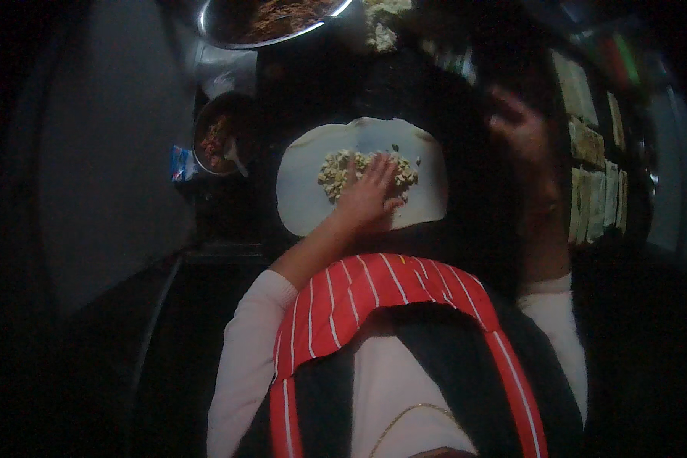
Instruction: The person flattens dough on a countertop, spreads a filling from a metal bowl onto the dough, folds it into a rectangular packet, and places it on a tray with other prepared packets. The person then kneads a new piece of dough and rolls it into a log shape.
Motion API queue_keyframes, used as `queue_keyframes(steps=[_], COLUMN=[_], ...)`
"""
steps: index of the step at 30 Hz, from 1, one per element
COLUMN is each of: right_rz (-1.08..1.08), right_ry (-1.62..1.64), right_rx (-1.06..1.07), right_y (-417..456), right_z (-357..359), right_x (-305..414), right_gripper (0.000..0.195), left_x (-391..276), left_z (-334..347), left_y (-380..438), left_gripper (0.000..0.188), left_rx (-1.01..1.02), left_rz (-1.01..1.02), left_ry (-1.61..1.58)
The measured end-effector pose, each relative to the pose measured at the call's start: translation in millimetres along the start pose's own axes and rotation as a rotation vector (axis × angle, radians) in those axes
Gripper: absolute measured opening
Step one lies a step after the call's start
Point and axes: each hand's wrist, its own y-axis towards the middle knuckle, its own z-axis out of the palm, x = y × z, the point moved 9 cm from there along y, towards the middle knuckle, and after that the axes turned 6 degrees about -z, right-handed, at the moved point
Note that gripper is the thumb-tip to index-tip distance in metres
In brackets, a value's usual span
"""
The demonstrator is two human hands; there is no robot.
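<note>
A thin, pale sheet of dough [303,194] with an uneven edge lies flat on the dark work surface before me. Across its middle spreads a patch of chopped pale, greenish filling [333,172], a few bits scattered to the right. My left hand [369,194] rests palm down on this filling, fingers spread, hiding part of it. My right hand [521,129] is off to the right of the dough, blurred, its thumb and fingers apart; I see nothing in it.
A metal bowl [229,43] of brown crumbly food stands at the far left. Nearer is a dark bowl [197,146] with reddish food and a pale spoon [236,156], beside a small blue packet [180,164]. Several wrapped pale blocks [587,143] line the right. Pale filling [382,28] lies at the back.
</note>
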Motion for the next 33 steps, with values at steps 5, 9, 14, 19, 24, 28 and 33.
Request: queue_keyframes(steps=[5,9,14,19,24,28,33], right_rz=[0.500,0.644,0.598,0.296,0.033,-0.093,-0.168], right_ry=[0.233,0.284,0.102,0.069,0.186,0.185,0.116], right_rx=[-0.054,-0.031,0.037,0.017,-0.153,-0.163,-0.131], right_y=[-130.7,-185.5,-202.0,-147.0,-47.1,25.5,125.8], right_z=[46.2,82.3,73.7,29.6,-26.6,-54.9,-47.7], right_x=[-108.1,-123.0,-106.3,-41.7,62.9,65.6,19.7], right_gripper=[0.050,0.048,0.049,0.049,0.051,0.049,0.049], left_x=[8.3,-2.8,-22.1,-6.8,16.1,51.8,74.9], left_z=[4.1,3.2,14.0,-0.4,-6.0,-2.8,-5.0], left_y=[-13.5,-14.7,-25.3,-50.9,-54.5,-66.3,-86.5], left_gripper=[0.076,0.076,0.073,0.073,0.074,0.073,0.070], left_rx=[0.060,-0.092,0.092,-0.005,-0.051,-0.031,-0.047], left_rz=[0.080,0.147,0.252,0.238,0.090,0.001,-0.117], left_ry=[0.093,-0.015,-0.042,-0.053,0.004,0.092,-0.025])
